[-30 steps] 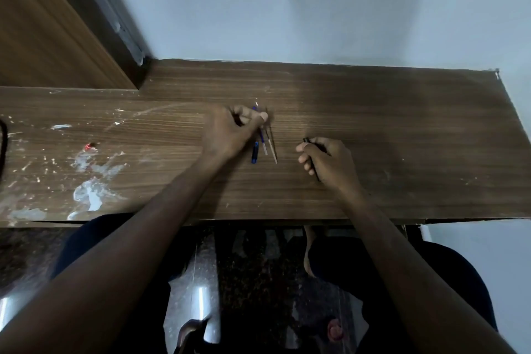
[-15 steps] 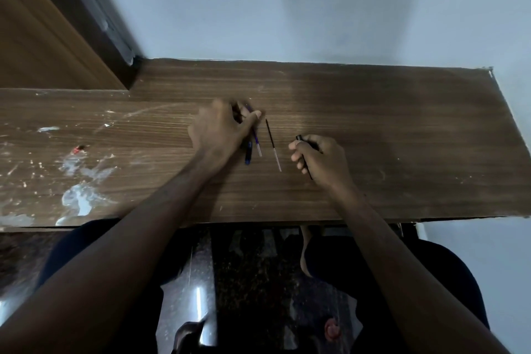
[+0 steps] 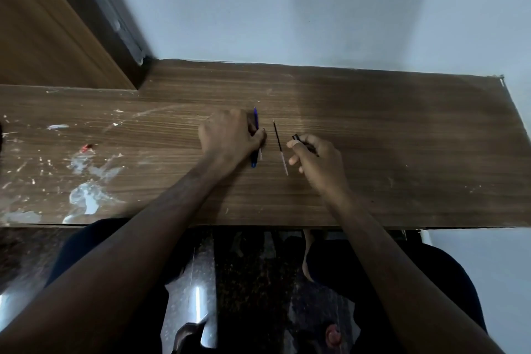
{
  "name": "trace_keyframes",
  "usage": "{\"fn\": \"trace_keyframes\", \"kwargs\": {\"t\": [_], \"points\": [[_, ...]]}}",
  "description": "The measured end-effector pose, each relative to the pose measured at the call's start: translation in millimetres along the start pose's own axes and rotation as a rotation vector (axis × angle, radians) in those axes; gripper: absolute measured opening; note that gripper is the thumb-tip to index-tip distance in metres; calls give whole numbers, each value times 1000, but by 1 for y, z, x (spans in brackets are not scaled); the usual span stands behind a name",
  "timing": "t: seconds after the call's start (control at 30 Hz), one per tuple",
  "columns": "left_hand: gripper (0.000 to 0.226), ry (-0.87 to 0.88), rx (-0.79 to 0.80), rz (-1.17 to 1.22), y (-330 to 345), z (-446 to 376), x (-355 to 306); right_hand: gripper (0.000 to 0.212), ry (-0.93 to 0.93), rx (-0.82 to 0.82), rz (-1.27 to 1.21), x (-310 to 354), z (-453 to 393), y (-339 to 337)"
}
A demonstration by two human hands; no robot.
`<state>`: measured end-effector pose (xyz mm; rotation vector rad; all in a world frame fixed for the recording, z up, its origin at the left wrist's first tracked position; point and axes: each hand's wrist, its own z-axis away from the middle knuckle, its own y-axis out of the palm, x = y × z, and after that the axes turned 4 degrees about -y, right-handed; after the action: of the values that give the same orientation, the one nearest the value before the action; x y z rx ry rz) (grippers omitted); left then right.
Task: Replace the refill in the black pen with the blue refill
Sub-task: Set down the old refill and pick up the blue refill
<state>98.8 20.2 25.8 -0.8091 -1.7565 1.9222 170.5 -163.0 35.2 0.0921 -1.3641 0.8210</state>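
The left hand [image 3: 230, 135] is covering the middle of the blue pen [image 3: 255, 135] and most of a thin pale piece beside it, too small to identify. The right hand [image 3: 313, 156] is hiding most of the black pen [image 3: 296, 138]; only its far end is showing.

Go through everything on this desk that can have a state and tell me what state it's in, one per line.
Black pen barrel: held in the right hand, lifted off the desk.
Black refill: out of the pen, lying loose on the desk between the hands.
Blue pen: on the desk under the left hand.
Blue refill: cannot tell.
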Motion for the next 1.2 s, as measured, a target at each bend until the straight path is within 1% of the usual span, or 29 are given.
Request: {"fn": "trace_keyframes", "kwargs": {"t": [0.1,0.27,0.33,0.4,0.5,0.63,0.73,0.8,0.93,1.0,1.1,1.2], "points": [[46,12,33,-29,-4,0,-2,15,-16,-4,16,-2,-1,3],[39,145,23,-158,-7,6,-14,17,-12,-9,-12,1,-1,8],[37,181,22,-168,-8,8,-14,16,-11,-8,-22,3,-1,10],[39,185,17,-128,-10,7,-11,13,-9,-6,-22,6,-2,11],[43,106,40,80,-16,-4,0,14,-18,4,-24,7,-3,13],[54,-28,199,562,-21,-19,11,23,-46,63,-32,8,0,19],[52,-95,249,892,-20,-19,9,22,-69,113,-42,11,3,28],[52,-93,247,1061,-18,-16,4,22,-74,136,-54,13,6,33],[54,-33,110,1215,-19,-6,-9,23,-97,149,-54,16,7,38],[46,22,74,1231,-18,-1,-13,22,-106,136,-76,18,6,39],[35,72,80,1250,-14,4,-14,21,-119,107,-106,19,3,38],[33,92,109,1289,-11,9,-15,19,-124,96,-129,20,2,37]]}}
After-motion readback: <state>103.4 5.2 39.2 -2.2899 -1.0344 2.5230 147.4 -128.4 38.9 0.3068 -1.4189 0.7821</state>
